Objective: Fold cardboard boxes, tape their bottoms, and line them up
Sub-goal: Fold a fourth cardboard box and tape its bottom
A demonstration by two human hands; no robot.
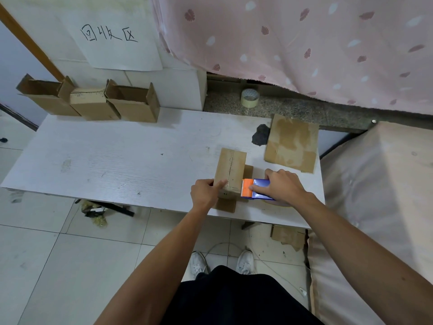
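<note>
A small cardboard box [233, 168] stands bottom-up near the front edge of the white table [117, 160], its two bottom flaps meeting in a seam. My left hand [206, 193] holds the box's near left corner, with the index finger lying along the top edge. My right hand [280, 185] grips a blue and orange tape dispenser [254, 188], whose orange toothed end touches the box's near right side. Three folded boxes [93, 102] stand in a row at the table's back left, open tops up.
A flattened cardboard sheet [291, 143] lies at the table's back right beside a dark patch. A tape roll [250, 97] sits on the stone ledge behind. A pink curtain hangs above, a padded surface stands to the right, and cardboard scraps lie on the tiled floor.
</note>
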